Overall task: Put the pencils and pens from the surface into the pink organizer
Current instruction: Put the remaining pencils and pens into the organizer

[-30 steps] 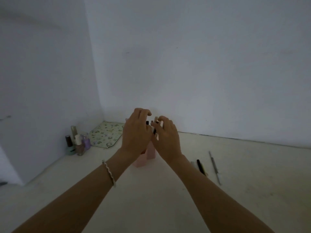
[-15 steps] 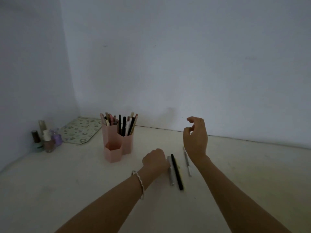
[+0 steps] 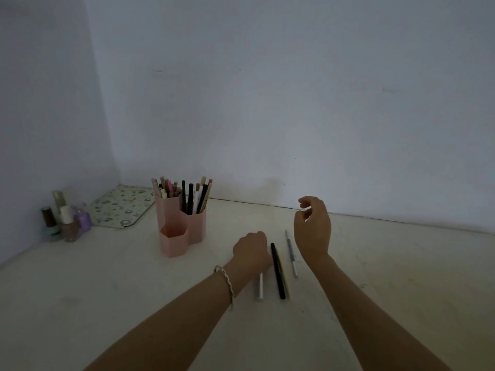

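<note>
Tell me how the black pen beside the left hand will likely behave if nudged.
The black pen looks round and slim, so it would probably roll. It seems rigid and likely light. A pale stick lies along its right side and may shift too.

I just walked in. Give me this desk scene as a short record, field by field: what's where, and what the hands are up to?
surface: pale table against a wall
pink organizer: hexagonal cups; the two taller cups hold pens and pencils, the short front cup looks empty
loose on surface: black pen, silver pen, thin grey pen, a pale one beside the black
left hand: fingers curled down over the silver pen's upper end; grasp unclear
right hand: raised, loosely curled, empty
left corner: nail polish bottles, patterned pad
</note>
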Demonstrator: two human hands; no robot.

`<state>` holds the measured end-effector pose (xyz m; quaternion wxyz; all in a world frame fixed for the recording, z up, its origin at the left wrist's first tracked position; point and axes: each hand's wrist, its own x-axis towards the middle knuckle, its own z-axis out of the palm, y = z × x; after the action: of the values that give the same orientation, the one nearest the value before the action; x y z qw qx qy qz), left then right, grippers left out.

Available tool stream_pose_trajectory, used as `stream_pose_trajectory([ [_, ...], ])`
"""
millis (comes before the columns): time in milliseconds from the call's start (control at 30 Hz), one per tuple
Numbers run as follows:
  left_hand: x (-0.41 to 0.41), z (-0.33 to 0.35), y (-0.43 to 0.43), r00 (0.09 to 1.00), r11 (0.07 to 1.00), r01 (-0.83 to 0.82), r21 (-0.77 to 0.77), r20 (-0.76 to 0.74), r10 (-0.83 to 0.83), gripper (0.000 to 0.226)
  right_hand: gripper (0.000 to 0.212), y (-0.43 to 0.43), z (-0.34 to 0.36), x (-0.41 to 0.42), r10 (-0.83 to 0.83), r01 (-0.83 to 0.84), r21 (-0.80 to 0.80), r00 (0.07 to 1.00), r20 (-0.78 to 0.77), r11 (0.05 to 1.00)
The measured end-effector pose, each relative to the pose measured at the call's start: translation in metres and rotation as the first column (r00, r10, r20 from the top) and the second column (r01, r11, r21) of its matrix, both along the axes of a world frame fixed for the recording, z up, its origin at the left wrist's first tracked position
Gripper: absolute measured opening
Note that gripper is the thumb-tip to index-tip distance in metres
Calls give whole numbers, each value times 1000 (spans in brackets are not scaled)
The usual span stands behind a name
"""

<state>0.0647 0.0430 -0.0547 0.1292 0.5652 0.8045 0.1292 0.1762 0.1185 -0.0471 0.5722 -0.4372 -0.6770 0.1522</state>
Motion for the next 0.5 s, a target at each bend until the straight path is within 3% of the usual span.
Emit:
stream_pose_trajectory([
  [100, -17, 15, -4, 1000, 979, -13, 202, -3, 14, 27, 25, 7, -1, 3, -41, 44, -78, 998, 41, 996],
  [200, -36, 48, -8, 996, 864, -72, 498, 78, 38, 12, 26, 17, -7, 8, -11, 97, -306, 962, 272, 947],
  [300, -49, 78, -9, 997, 782, -42, 622, 72, -4, 14, 29, 20, -19, 6, 108, 129, -496, 900, 422, 859],
  [367, -55, 86, -11, 996, 720, -34, 693, 81, -31, 21, 29, 17, -27, 2, 147, 139, -522, 871, 469, 842],
  [467, -62, 88, -18, 985, 632, -71, 771, 155, -79, 12, 33, 11, -33, -4, 181, 158, -476, 786, 591, 865],
  [500, -64, 89, -21, 972, 609, -109, 786, 213, -100, 30, 33, 11, -31, -4, 175, 167, -446, 758, 628, 879],
])
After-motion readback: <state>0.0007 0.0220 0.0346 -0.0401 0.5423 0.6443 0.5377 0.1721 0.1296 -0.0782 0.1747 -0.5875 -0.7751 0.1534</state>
